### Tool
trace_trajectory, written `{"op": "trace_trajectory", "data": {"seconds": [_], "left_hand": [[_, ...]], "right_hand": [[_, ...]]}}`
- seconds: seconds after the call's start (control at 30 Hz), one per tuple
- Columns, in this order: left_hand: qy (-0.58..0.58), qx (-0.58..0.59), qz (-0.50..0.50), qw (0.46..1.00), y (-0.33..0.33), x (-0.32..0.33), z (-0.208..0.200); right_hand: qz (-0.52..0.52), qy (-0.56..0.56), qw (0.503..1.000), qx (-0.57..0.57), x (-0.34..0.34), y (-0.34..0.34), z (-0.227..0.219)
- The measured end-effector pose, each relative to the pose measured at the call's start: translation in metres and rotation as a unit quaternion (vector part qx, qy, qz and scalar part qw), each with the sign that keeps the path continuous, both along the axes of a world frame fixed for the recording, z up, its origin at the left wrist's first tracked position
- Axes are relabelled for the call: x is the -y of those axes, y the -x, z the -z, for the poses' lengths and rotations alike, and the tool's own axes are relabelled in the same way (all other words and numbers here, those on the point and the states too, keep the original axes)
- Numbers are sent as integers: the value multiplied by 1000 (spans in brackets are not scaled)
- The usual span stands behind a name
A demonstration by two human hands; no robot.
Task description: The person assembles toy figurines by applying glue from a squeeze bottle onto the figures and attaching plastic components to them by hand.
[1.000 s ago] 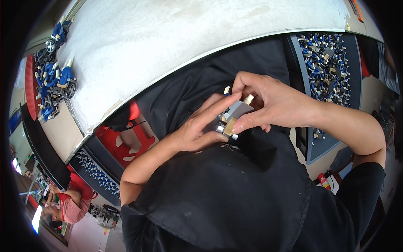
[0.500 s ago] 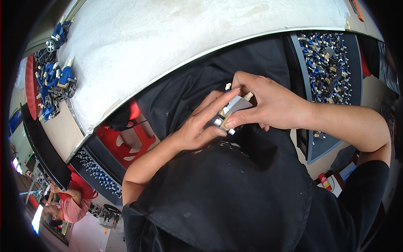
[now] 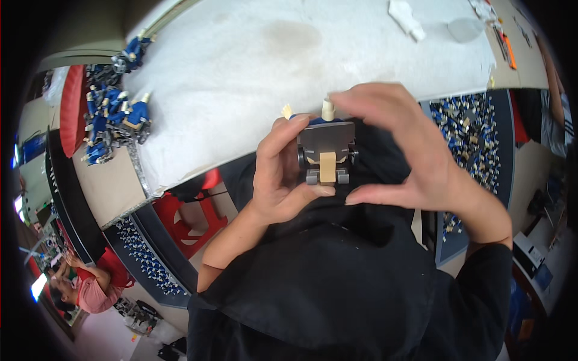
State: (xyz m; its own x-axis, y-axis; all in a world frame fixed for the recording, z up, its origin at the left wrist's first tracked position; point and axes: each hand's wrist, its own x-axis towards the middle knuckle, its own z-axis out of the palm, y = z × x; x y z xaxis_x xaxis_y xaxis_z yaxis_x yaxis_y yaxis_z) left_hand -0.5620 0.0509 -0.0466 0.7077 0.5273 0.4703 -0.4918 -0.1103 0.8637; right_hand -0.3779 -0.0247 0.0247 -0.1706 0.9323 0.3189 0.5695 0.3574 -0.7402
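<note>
A small toy wheelchair figure (image 3: 326, 136), with a dark grey back panel, side wheels and a tan block low down, is in my left hand (image 3: 280, 174). Thumb and fingers grip it from its left side. At its top a cream peg-shaped part and a bit of blue show; a cream hand-like piece sticks out past my left fingertips. Just to its right, my right hand (image 3: 421, 153) is open, thumb and fingers wide apart. Its fingertips come close to the cream peg; whether they touch it I cannot tell.
A pale table (image 3: 223, 66) spans the far side, with several finished-looking wheelchair figures (image 3: 114, 120) clustered at left. Grey trays of blue pieces stand at right (image 3: 466, 129) and left (image 3: 144, 256). A red stool (image 3: 198, 222) and a seated person (image 3: 99, 286) are at left.
The toy wheelchair figure has been raised toward the table edge and turned, its back panel facing me. My right hand has let go and opened. The view has shifted, showing more table.
</note>
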Motion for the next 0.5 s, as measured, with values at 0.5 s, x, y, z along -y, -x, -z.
{"op": "trace_trajectory", "data": {"seconds": [0.5], "left_hand": [[6,-33,-13,999,-17,-14,-8]], "right_hand": [[106,-122,987,13,-18,15,17]]}}
